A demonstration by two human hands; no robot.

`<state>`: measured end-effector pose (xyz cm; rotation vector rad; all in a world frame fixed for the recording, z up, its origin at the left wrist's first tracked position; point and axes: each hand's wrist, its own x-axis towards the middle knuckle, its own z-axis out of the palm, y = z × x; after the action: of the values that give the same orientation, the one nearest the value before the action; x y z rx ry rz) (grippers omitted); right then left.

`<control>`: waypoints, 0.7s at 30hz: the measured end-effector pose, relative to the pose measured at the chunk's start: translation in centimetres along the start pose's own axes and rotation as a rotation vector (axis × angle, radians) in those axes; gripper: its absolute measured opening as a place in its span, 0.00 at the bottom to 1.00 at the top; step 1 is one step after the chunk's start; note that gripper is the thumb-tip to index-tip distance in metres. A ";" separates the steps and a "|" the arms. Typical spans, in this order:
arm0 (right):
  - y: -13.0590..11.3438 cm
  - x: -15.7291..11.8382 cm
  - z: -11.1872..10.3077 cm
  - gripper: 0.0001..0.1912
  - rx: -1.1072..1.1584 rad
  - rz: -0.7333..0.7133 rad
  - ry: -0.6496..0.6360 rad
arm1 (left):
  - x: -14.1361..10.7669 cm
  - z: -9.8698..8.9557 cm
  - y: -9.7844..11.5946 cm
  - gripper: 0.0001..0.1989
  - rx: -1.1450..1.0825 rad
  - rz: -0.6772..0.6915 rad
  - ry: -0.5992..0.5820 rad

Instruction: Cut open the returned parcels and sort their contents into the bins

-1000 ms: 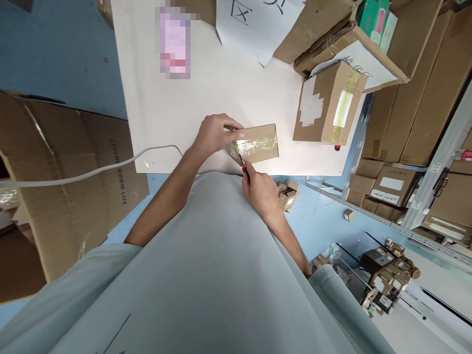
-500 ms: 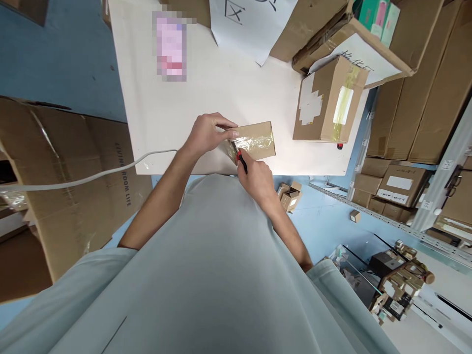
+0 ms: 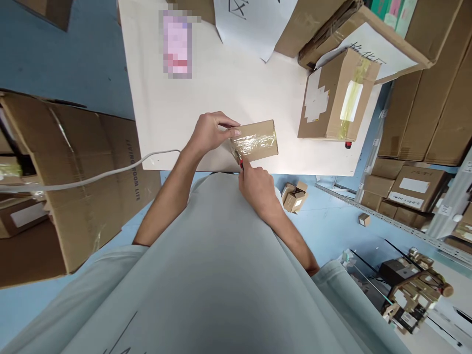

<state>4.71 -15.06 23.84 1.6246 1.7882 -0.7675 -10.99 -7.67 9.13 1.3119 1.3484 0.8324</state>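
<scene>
Now red tool [image 3: 241, 164] back near body-side edge of taped box [image 3: 258, 133]

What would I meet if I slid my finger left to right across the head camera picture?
Big brown box with printed letters → left hand → small taped box → bigger box with yellowish tape → shelf box with white labels

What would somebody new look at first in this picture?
Probably the small taped box by the near edge of the white table: the left hand grips its left end, and the right hand holds a red tool at its near left corner. Then maybe the big carton at left, with a pale cable crossing it, or the paper with black writing at the far side.
</scene>
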 end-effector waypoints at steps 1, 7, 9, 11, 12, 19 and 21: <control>0.1 -0.2 0.1 0.23 -0.006 -0.010 -0.005 | -0.1 0.0 0.1 0.10 0.006 -0.001 -0.001; 0.8 -0.4 0.5 0.26 -0.046 -0.078 -0.051 | -0.4 0.2 0.2 0.11 0.014 -0.013 0.022; 1.2 -0.5 0.7 0.27 -0.058 -0.103 -0.074 | -0.5 0.1 0.2 0.11 0.024 -0.015 0.030; 1.7 -0.7 0.9 0.28 -0.059 -0.119 -0.084 | -0.5 0.1 0.3 0.12 0.033 -0.020 0.034; 2.1 -0.8 0.9 0.29 -0.053 -0.123 -0.079 | -0.5 0.1 0.4 0.12 0.035 -0.025 0.038; 3.7 1.0 0.1 0.28 0.136 -0.220 0.036 | -0.4 0.4 0.8 0.12 0.005 -0.059 0.070; 3.7 2.1 0.0 0.28 0.175 -0.240 0.048 | -0.4 0.5 0.9 0.11 0.007 -0.067 0.077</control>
<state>8.21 -13.38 22.20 1.5646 2.0242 -1.0270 -10.34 -8.00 9.91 1.2444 1.4493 0.8407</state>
